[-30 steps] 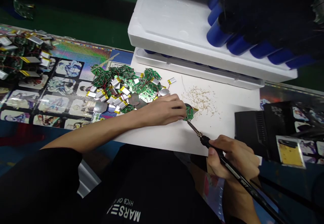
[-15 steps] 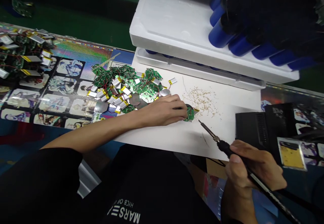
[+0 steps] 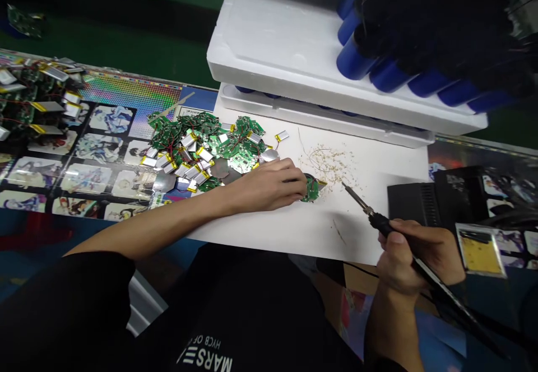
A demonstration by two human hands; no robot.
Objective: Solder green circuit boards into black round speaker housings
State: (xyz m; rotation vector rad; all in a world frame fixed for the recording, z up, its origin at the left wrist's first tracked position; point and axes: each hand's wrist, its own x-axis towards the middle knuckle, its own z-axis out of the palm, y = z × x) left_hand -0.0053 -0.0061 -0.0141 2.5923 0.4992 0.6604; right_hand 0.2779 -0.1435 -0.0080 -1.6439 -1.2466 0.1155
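Okay, left hand (image 3: 264, 186) fingers (image 3: 294, 173) closed on small green circuit board (image 3: 311, 189), pinning it steady on white sheet (image 3: 290, 226); right hand (image 3: 414, 254) wrapped round soldering iron (image 3: 380, 223), tip held clear, just right of board, near pale crumbs (image 3: 332, 164).

Wearer: black short-sleeved top (image 3: 235, 316), matte fabric, left sleeve (image 3: 71, 299) ending above the elbow; forearms bare. White lettering (image 3: 205, 358) on the chest, inverted in head view: large "MARS", smaller "HYCB OF" beside it, remainder cut off by the frame edge. Left hand (image 3: 269, 184) and right hand (image 3: 414, 254) bare.
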